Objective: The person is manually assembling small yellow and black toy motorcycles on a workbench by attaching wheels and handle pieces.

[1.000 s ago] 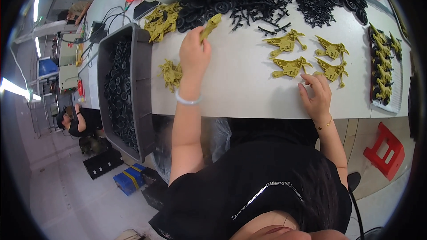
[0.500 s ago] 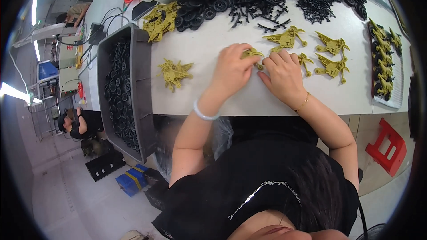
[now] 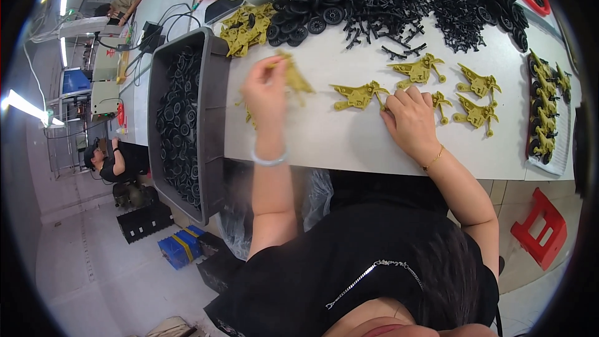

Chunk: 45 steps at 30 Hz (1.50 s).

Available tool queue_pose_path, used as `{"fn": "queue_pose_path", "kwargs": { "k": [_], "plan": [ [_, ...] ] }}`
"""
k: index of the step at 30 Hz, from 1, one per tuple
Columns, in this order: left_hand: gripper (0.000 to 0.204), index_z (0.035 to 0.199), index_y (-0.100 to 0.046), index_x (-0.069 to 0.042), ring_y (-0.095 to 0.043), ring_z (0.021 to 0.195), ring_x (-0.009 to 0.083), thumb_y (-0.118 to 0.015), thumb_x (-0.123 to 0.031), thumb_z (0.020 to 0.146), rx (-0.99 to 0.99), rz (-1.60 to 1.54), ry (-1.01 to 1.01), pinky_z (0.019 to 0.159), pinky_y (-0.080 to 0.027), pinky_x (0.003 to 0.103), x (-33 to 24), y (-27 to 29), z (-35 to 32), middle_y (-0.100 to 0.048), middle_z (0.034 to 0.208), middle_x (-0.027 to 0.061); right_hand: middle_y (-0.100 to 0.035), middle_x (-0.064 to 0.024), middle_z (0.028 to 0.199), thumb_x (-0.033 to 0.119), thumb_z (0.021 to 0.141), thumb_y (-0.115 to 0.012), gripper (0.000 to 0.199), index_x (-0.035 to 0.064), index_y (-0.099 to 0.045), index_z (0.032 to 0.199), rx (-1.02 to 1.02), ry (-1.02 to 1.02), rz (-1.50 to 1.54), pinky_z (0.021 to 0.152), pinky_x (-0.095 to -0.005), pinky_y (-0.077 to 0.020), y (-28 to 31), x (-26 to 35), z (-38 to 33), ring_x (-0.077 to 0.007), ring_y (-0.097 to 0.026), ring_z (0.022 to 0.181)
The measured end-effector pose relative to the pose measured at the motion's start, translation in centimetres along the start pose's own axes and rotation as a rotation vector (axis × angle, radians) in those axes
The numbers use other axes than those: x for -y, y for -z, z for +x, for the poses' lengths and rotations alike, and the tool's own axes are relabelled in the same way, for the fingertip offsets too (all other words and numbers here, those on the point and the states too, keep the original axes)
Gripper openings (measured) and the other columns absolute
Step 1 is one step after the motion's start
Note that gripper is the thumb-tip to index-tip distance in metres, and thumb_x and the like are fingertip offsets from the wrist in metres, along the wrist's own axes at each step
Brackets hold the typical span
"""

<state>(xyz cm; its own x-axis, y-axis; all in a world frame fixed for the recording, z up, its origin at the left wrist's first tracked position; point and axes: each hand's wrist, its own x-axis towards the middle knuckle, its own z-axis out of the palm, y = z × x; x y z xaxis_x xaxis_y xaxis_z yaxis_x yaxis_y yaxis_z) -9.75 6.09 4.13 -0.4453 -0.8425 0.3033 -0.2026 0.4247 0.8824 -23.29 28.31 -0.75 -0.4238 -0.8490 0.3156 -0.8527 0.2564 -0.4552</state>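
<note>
My left hand (image 3: 265, 87) is raised over the left part of the white table, its fingers closed on a yellow-green toy motorbike body (image 3: 295, 80), blurred by motion. Under and behind that hand, more yellow-green pieces show in part. My right hand (image 3: 410, 122) rests on the table with curled fingers. Its fingertips are at the fork end of another toy motorbike body (image 3: 357, 95). A further body (image 3: 442, 105) is partly covered by this hand. Beyond it lies one more body (image 3: 418, 70), with two others (image 3: 477, 81) (image 3: 475, 112) to the right.
A grey bin (image 3: 215, 125) of black wheels stands at the table's left. Along the back are a yellow-green pile (image 3: 246, 28), black wheels (image 3: 315, 24) and small black parts (image 3: 387, 9). At the right, a white tray (image 3: 558, 159) holds bodies with wheels. A red stool (image 3: 541, 231) stands below.
My left hand has moved left from beside my right hand and now lifts a yellow-green body. The body it handled lies on the table. My right hand stays about where it was.
</note>
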Motion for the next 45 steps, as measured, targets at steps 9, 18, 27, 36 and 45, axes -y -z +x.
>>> {"fn": "queue_pose_path", "kwargs": {
  "k": [9,18,27,36,45],
  "plan": [
    [0.017,0.098,-0.061,0.002,-0.061,0.08,0.0112,-0.067,-0.006,0.084,0.041,0.363,0.082,0.074,-0.048,0.023,9.6,10.3,2.3,-0.066,0.089,0.0066,-0.054,-0.003,0.083,0.017,0.068,-0.073,0.022,0.0104,-0.06,0.085,-0.101,-0.049,0.005,0.072,-0.0364,-0.0361,2.9,-1.0,0.1,-0.0219,-0.051,0.086],
    [0.019,0.094,-0.07,-0.011,-0.059,0.094,0.0299,-0.07,-0.013,0.075,0.127,0.762,-0.484,0.086,-0.044,0.04,3.5,2.9,3.6,-0.066,0.096,0.0083,-0.063,-0.0122,0.1,0.014,0.082,-0.065,0.026,0.0069,-0.062,0.107,-0.172,-0.424,-0.481,0.084,-0.0391,-0.0476,13.7,-24.1,3.9,-0.0319,-0.059,0.097],
    [0.024,0.095,-0.072,-0.015,-0.052,0.097,0.0224,-0.074,-0.016,0.071,0.269,0.81,-0.543,0.088,-0.036,0.041,4.0,-5.3,5.8,-0.06,0.092,0.0017,-0.06,-0.0117,0.091,0.01,0.073,-0.069,0.021,0.0042,-0.055,0.087,-0.089,-0.255,-0.533,0.082,-0.0416,-0.0457,12.3,-30.3,5.3,-0.0322,-0.056,0.095],
    [0.013,0.083,-0.066,-0.014,-0.052,0.104,0.0225,-0.072,-0.016,0.071,0.254,0.875,-0.698,0.089,-0.034,0.042,6.0,-7.3,5.8,-0.062,0.097,0.0,-0.063,-0.0104,0.103,0.014,0.076,-0.072,0.035,0.0101,-0.059,0.108,-0.147,-0.155,-0.391,0.083,-0.0383,-0.0476,14.5,-29.7,5.6,-0.0315,-0.06,0.098],
    [0.025,0.095,-0.065,-0.015,-0.056,0.1,0.0213,-0.074,-0.022,0.073,0.274,0.896,-0.708,0.088,-0.035,0.04,5.2,-5.0,5.5,-0.064,0.097,0.0012,-0.062,-0.0088,0.111,0.008,0.067,-0.079,0.047,0.0072,-0.061,0.11,0.108,0.093,0.336,0.093,-0.0308,-0.0451,6.6,-5.5,2.0,-0.0244,-0.059,0.104]
  ]
}}
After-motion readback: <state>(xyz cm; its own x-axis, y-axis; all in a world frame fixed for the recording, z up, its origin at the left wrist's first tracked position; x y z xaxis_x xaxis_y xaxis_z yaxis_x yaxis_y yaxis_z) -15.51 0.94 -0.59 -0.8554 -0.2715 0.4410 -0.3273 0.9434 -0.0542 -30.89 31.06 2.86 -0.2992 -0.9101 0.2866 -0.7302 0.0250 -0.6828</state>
